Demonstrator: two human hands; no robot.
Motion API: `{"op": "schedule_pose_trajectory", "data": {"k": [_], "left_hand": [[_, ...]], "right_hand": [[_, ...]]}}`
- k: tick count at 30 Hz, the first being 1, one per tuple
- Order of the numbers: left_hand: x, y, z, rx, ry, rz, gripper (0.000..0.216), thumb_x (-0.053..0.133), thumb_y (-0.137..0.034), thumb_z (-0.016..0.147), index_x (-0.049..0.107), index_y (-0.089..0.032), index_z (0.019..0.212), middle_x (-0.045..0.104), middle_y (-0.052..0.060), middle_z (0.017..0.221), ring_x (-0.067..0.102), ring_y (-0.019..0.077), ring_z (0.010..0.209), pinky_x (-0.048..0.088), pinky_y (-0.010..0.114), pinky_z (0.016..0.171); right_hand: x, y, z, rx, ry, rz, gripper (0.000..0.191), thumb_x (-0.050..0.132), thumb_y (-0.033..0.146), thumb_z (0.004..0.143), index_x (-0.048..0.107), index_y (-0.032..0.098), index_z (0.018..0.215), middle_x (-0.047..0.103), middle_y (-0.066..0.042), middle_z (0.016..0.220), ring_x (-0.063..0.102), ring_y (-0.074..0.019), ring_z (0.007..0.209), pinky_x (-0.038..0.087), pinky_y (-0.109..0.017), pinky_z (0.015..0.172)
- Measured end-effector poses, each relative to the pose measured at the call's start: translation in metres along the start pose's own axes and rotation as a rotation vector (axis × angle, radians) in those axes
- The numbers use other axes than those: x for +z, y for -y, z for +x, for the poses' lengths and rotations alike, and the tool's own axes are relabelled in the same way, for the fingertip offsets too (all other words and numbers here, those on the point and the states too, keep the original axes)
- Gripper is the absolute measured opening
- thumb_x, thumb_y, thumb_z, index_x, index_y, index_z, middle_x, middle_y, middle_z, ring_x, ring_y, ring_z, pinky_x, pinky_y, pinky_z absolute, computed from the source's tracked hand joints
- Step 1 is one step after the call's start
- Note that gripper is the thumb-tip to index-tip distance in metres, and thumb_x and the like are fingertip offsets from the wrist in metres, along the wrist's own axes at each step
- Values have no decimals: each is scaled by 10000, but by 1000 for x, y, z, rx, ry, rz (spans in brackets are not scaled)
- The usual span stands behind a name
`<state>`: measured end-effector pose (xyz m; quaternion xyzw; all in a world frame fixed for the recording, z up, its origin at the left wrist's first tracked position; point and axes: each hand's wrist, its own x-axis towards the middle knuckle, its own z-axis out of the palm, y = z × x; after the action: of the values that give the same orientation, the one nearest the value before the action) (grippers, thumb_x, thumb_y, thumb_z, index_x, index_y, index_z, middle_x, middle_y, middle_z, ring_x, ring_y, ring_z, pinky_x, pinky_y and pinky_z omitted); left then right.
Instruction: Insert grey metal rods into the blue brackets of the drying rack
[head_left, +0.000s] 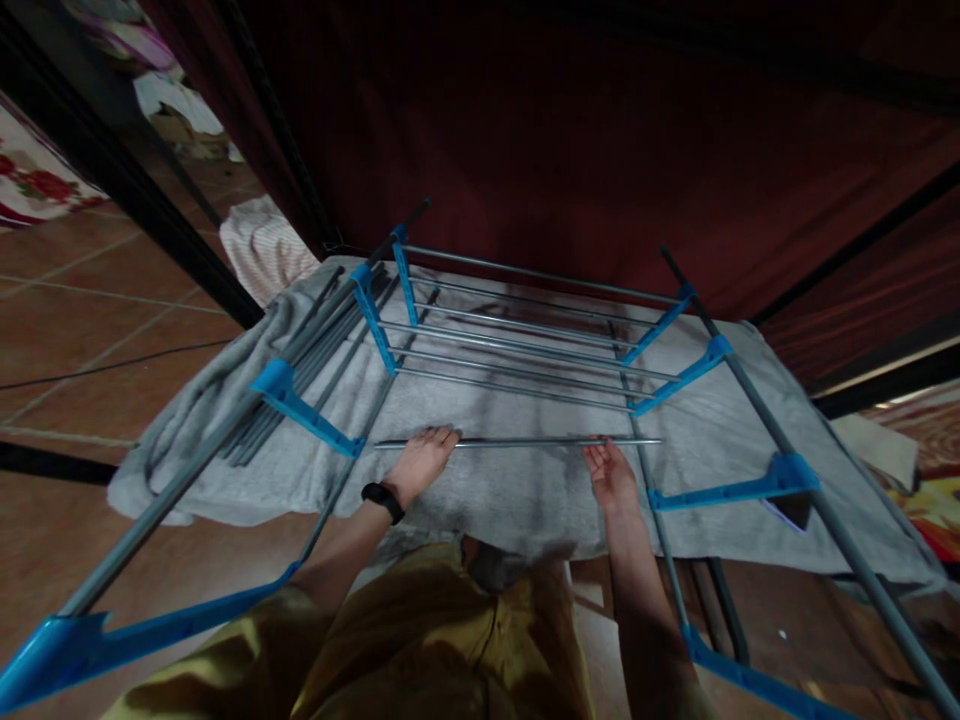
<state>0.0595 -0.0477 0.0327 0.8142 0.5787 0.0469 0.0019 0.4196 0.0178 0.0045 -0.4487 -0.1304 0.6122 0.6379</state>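
Note:
A thin metal tube lies crosswise in front of me, between the two sides of a rack frame. My left hand is closed around it near its left end. Toward its right end, the fingers of my right hand grip it from below. Blue plastic brackets join the grey side poles of the frame. Farther off, several metal crossbars span between the left and right brackets. The tube's two ends appear apart from the brackets nearest them.
A bundle of loose grey tubes rests at the left on a grey blanket. Dark red cloth hangs behind the rack. Black posts stand at the sides, above a tiled floor.

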Motion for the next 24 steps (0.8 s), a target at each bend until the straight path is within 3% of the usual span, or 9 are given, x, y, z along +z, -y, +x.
{"op": "schedule_pose_trajectory", "data": {"k": [5,14,19,24], "left_hand": [[5,-1,-1,-1,-19,41,336,392,-95,932,605,-162,1183,647,122,1123,618,226,973,458,375,896],[13,-1,-2,-18,-57,43,337,391,-108,937,608,-163,1190,651,122,1120,607,236,997,453,386,912],[16,0,-2,-26,-68,25,349,392,-101,928,615,-167,1188,656,126,1119,610,234,1008,451,391,938],[16,1,-2,-34,-74,43,327,393,-144,945,623,-162,1177,662,127,1120,611,240,1012,441,402,965]], "right_hand": [[-2,-4,2,-7,-2,8,47,646,180,834,650,192,789,732,-6,738,709,-124,716,609,-270,777],[-13,-13,2,-86,121,-27,112,734,257,771,641,217,819,736,15,861,706,-132,831,584,-291,865],[-11,-14,2,-101,108,-72,116,723,269,783,643,223,853,729,7,884,703,-145,833,587,-313,866],[-4,-12,-3,-103,52,-76,104,716,262,768,613,250,766,720,15,827,702,-162,806,600,-342,826]]}}
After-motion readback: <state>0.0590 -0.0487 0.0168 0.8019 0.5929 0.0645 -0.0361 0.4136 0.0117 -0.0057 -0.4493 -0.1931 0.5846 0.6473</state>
